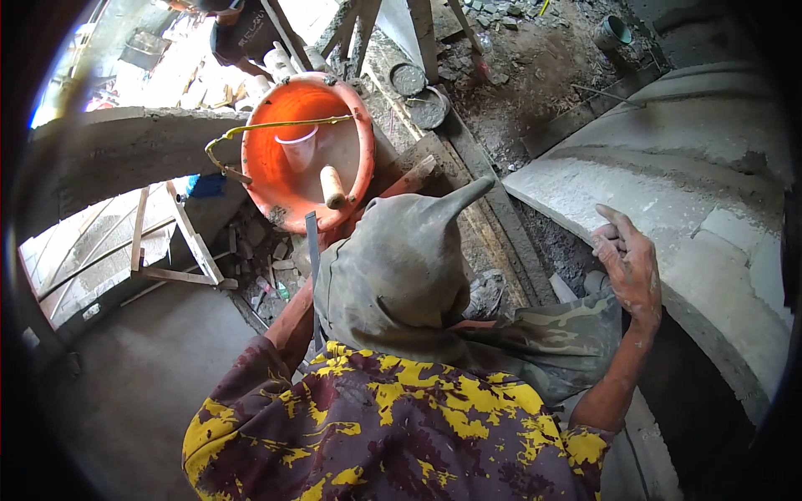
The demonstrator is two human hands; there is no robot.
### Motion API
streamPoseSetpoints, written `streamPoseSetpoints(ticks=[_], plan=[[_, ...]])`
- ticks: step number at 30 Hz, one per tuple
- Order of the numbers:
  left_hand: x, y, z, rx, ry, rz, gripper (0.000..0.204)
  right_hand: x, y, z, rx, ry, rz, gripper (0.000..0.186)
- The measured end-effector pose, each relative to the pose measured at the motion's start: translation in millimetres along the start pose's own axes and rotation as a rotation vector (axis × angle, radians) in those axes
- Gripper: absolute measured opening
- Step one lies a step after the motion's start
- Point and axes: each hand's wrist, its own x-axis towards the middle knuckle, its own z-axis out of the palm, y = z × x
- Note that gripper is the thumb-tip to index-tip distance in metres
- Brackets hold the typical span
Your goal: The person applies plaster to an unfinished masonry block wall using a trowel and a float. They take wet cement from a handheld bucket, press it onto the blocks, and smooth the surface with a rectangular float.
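Note:
Neither of my hands is in view. Just in front of me, a co-worker in a grey-green peaked hat (393, 267) and a yellow-and-maroon shirt (401, 426) is seen from above and behind. That person's right hand (631, 267), dusted with pale grey, is raised beside the curved concrete with its fingers partly bent. Their left forearm (292, 330) reaches toward the orange bucket (365, 138); the hat hides that hand. Inside the bucket are a pale plastic cup (298, 150), a wooden rounded handle (332, 185) and greyish-brown matter.
Curved concrete (693, 175) rises along the right. Wooden props (359, 33) and planks (493, 225) stand and lie beyond the co-worker. Two round mortar-crusted containers (426, 108) sit near rubble. Another person (242, 37) is at the far left, beyond a concrete arch (109, 159).

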Motion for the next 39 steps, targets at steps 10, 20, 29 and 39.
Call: streamPoseSetpoints(ticks=[10, 20, 29, 39], plan=[[-18, 63, -36, 0.065, 0.037, 0.044, 0.064, 1, 6, 17, 0.136, -0.134, 0.057, 0.038], [-80, 128, -102, 0.245, 0.053, -0.04, 0.033, -78, 65, 62, 0.122, -0.034, 0.265, 0.04], [-124, 204, -223, 0.218, -0.075, -0.013, 0.029, -83, -65, 64, 0.006, -0.185, -0.04, 0.042], [-145, 327, -349, -0.147, -0.219, 0.608, 0.027, -76, -160, 75, -0.114, -0.43, -0.567, 0.043]])
